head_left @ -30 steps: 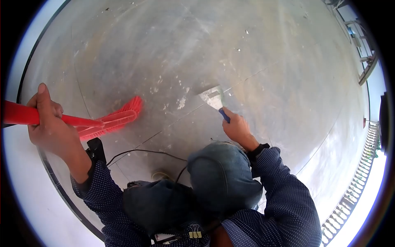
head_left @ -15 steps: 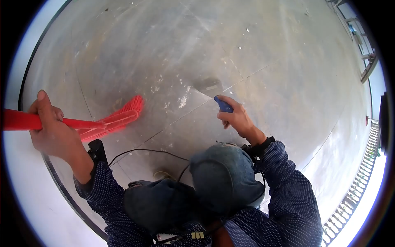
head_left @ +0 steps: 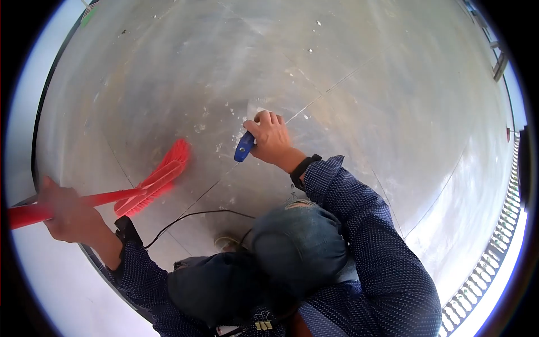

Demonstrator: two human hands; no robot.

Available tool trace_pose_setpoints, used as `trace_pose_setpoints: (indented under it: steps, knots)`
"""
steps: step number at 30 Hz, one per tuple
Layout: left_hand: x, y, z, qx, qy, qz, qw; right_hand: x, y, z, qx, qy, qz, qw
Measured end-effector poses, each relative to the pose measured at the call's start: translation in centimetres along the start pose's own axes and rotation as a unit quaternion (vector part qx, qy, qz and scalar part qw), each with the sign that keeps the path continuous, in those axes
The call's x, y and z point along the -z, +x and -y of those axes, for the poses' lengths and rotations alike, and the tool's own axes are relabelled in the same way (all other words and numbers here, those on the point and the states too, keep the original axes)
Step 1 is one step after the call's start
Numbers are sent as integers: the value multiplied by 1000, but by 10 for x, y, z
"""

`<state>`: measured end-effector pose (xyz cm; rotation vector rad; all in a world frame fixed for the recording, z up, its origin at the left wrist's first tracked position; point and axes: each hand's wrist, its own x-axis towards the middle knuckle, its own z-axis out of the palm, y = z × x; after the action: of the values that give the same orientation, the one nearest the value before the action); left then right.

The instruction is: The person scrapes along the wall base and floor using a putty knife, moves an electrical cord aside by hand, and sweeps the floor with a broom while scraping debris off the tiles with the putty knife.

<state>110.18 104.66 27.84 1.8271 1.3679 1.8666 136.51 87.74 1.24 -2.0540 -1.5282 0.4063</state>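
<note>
My left hand (head_left: 76, 212), slightly blurred, is closed around the red handle of a broom (head_left: 161, 178). The broom's red bristles point away from me, beside the floor to the left of my knees. In front of my knees, my right hand (head_left: 273, 140) grips a scraper (head_left: 243, 147) by its blue handle. Its pale, wide blade points away from me, low over the floor, and is partly hidden by my fingers. I cannot tell whether the blade touches the floor. Small white flakes (head_left: 220, 147) lie around the scraper.
The grey concrete floor (head_left: 359, 129) has thin joint lines and scattered specks. A black cable (head_left: 208, 212) runs across in front of my bent knees (head_left: 300, 241). A white wall stands at left, a white balustrade (head_left: 487, 247) at right, and a wooden piece (head_left: 499, 67) at upper right.
My right hand has moved left with the scraper and turned it, so the handle now points back toward me. The broom head and my left hand have shifted slightly downward in view.
</note>
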Motion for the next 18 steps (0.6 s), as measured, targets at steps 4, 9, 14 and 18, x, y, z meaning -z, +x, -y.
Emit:
trace_pose_setpoints:
  steps: [4, 9, 14, 18]
  knots:
    - [-3, -2, -6, -26, 33, -15, 999, -26, -5, -12, 17, -76, -64, 995]
    - [-12, -10, -22, -21, 32, -25, 999, -47, -51, 13, 55, -143, -24, 988]
    - [4, 1, 1, 34, 106, -34, 993, -58, -77, 20, 63, -137, -48, 987]
    - [0, -2, -8, 37, 110, -49, 992, -29, -45, -2, 1, -160, -16, 987]
